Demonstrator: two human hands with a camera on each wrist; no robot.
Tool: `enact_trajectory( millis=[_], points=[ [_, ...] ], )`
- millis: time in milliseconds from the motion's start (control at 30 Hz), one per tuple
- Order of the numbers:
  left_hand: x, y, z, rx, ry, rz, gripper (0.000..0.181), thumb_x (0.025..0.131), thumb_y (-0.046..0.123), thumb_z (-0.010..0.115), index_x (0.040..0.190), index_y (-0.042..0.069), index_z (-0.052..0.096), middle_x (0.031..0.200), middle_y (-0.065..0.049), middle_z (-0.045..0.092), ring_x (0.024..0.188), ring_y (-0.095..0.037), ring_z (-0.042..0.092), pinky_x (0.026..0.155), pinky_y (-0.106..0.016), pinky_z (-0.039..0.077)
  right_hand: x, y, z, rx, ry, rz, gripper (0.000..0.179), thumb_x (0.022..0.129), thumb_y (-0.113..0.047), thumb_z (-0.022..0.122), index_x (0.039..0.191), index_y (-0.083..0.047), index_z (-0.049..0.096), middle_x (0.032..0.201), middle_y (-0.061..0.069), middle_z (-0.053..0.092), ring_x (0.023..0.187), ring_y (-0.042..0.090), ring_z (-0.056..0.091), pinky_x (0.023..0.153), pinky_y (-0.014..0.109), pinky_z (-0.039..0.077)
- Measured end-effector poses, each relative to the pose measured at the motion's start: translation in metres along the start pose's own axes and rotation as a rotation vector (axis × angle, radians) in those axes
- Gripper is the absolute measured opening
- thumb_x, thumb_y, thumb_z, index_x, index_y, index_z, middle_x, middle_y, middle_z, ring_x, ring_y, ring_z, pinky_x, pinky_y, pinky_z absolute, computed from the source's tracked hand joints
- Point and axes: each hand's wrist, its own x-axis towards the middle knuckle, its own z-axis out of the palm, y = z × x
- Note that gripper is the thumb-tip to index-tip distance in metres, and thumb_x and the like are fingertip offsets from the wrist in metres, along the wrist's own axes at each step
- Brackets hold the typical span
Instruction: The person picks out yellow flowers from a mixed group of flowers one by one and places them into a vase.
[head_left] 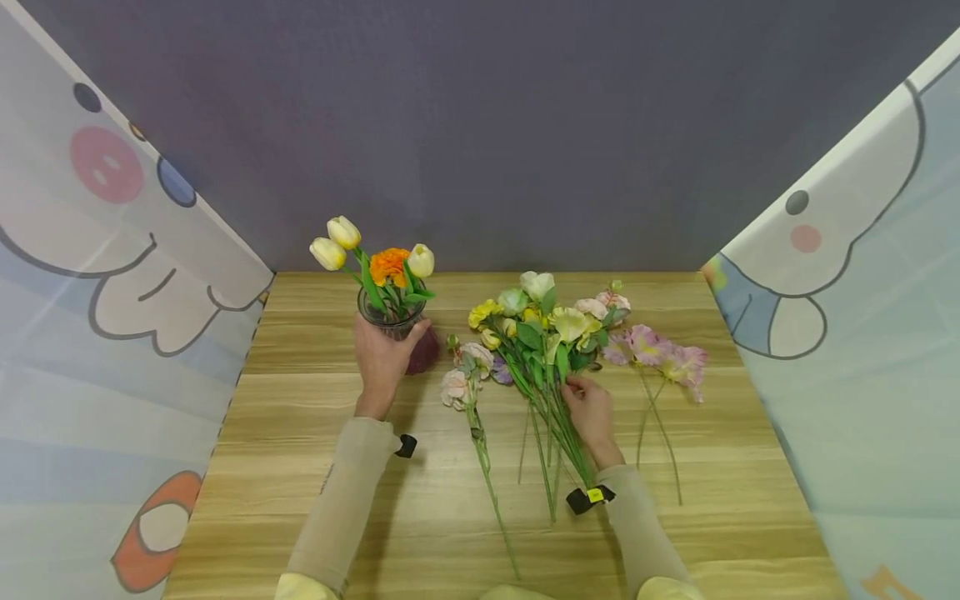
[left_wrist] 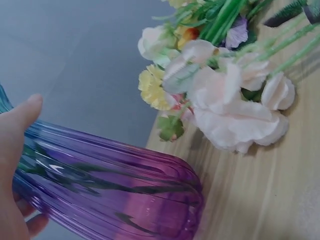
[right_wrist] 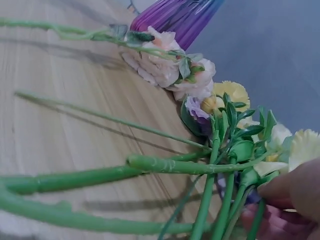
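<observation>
My left hand (head_left: 378, 360) grips a ribbed glass vase (left_wrist: 145, 180) near its neck, with the thumb along the near side. The glass fades from blue at the top to purple and pink at the base, and green stems show through it. White tulips (head_left: 328, 253) and an orange flower (head_left: 388, 267) stand in it. My right hand (head_left: 591, 412) is at the right side of a loose pile of artificial flowers (head_left: 529, 335), thumb and fingers pinching a green stem (right_wrist: 257, 220) just below the blooms. Part of that hand is cut off in the right wrist view.
A pale pink flower stem (head_left: 487, 475) lies separately, left of the pile, its blooms near the vase's base. Pinkish-purple flowers (head_left: 652, 348) lie to the right with crossed thin stems. A dark grey panel (head_left: 480, 142) rises behind the wooden table (head_left: 292, 467), with printed cloth at both sides.
</observation>
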Motion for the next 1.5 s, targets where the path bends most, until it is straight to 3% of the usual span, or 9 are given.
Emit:
enact_trajectory(
  millis=[133,267,500,800,933,1100,1233,1333,1500],
  points=[
    [0.003,-0.003,-0.005,-0.017,-0.041,0.051,0.09,0.081,0.034,0.087,0.15,0.002,0.04,0.136,-0.022,0.053,0.126,-0.039,0.052,0.109,-0.056,0.042,-0.001,-0.007,-0.005,-0.144,-0.01,-0.065,0.017,0.096,-0.008,0.072,0.101,0.008,0.076,0.088,0.022,0.075,0.075,0.034,0.071,0.066,0.046,0.06],
    [0.004,-0.006,-0.012,-0.102,-0.1,0.053,0.066,0.081,0.017,0.075,0.14,-0.001,0.049,0.131,-0.023,0.06,0.122,-0.04,0.057,0.108,-0.056,0.044,-0.001,-0.012,-0.012,-0.214,-0.047,-0.088,0.018,0.097,-0.009,0.07,0.097,0.008,0.075,0.081,0.019,0.074,0.067,0.03,0.07,0.062,0.044,0.059],
    [0.005,-0.007,-0.02,-0.093,-0.167,0.018,0.057,0.087,0.024,0.077,0.135,0.003,0.056,0.125,-0.022,0.069,0.117,-0.041,0.064,0.101,-0.058,0.05,0.002,-0.015,-0.023,-0.049,-0.109,-0.027,0.021,0.104,-0.009,0.061,0.103,0.009,0.072,0.079,0.02,0.069,0.055,0.015,0.051,0.052,0.027,0.042],
    [0.005,-0.014,-0.017,-0.095,-0.099,0.073,0.057,0.085,0.024,0.083,0.133,0.003,0.06,0.122,-0.02,0.071,0.115,-0.039,0.066,0.101,-0.057,0.05,0.005,-0.026,-0.031,0.207,-0.181,0.04,0.031,0.112,-0.016,0.046,0.117,0.009,0.064,0.098,0.03,0.065,0.063,0.012,0.048,0.056,0.025,0.038],
    [0.003,-0.016,-0.014,-0.121,-0.062,0.07,0.057,0.081,0.025,0.089,0.127,0.003,0.064,0.117,-0.02,0.072,0.11,-0.037,0.067,0.099,-0.054,0.051,0.007,-0.033,-0.034,0.338,-0.2,0.059,0.036,0.111,-0.021,0.048,0.126,0.009,0.061,0.087,0.014,0.062,0.06,0.014,0.047,0.054,0.025,0.042],
    [-0.001,-0.013,-0.011,-0.121,-0.011,0.075,0.061,0.077,0.026,0.093,0.124,-0.001,0.063,0.113,-0.022,0.072,0.104,-0.04,0.068,0.094,-0.055,0.053,0.01,-0.046,-0.034,0.458,-0.137,0.041,0.034,0.109,-0.02,0.053,0.124,0.01,0.061,0.089,-0.002,0.064,0.069,0.02,0.058,0.059,0.03,0.054],
    [-0.004,-0.011,-0.008,-0.107,0.008,0.037,0.065,0.078,0.028,0.093,0.125,-0.003,0.061,0.113,-0.024,0.07,0.104,-0.041,0.067,0.094,-0.055,0.053,0.012,-0.061,-0.032,0.564,-0.061,0.033,0.034,0.107,-0.019,0.057,0.123,0.01,0.059,0.089,0.004,0.065,0.072,0.017,0.064,0.064,0.03,0.059],
    [-0.006,-0.009,-0.006,-0.107,0.018,0.01,0.067,0.078,0.03,0.092,0.125,-0.004,0.059,0.111,-0.025,0.068,0.102,-0.041,0.064,0.091,-0.054,0.052,0.016,-0.076,-0.03,0.671,0.006,-0.034,0.031,0.107,-0.015,0.058,0.121,0.012,0.057,0.088,0.007,0.067,0.071,0.012,0.066,0.064,0.026,0.058],
    [-0.01,-0.007,-0.001,-0.104,0.044,-0.001,0.068,0.077,0.03,0.093,0.121,-0.006,0.057,0.107,-0.024,0.063,0.098,-0.039,0.059,0.085,-0.052,0.05,0.03,-0.115,-0.03,0.844,0.143,-0.237,0.015,0.105,-0.006,0.057,0.11,0.008,0.059,0.087,0.006,0.07,0.07,0.012,0.067,0.061,0.022,0.057]
  ],
)
